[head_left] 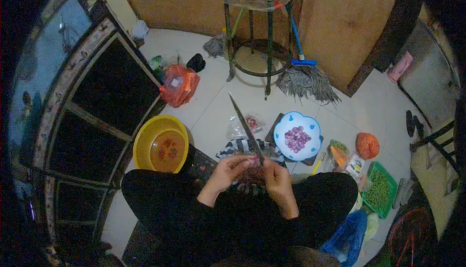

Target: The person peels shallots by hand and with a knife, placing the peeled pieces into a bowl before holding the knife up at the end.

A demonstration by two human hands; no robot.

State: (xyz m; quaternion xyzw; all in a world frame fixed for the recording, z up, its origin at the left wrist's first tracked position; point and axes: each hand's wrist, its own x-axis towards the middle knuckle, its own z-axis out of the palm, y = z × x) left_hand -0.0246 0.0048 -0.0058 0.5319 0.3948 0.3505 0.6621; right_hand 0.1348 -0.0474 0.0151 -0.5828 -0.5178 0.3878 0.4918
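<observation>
My right hand (278, 185) is closed around the handle of a long knife (244, 122), its blade pointing up and away from me. Pinched in the fingers of my left hand (228, 174) is a small pinkish shallot (254, 161), close to the base of the blade. Beneath both hands lies a black-and-white striped plastic bag (238, 146) with reddish bits on it, partly covered by my hands. To the right, a scalloped white-and-blue plate (282, 143) carries several peeled shallots (297, 139). Just beyond the striped bag rests a clear plastic bag (237, 127) with reddish pieces inside.
A yellow basin (140, 145) with liquid and reddish bits stands at left, near an orange-red bag (179, 86). At right are an orange bundle (367, 145), carrots (340, 156) and a green tray (388, 209) of green pieces. Ahead stand a stool (270, 48) and a mop (308, 82).
</observation>
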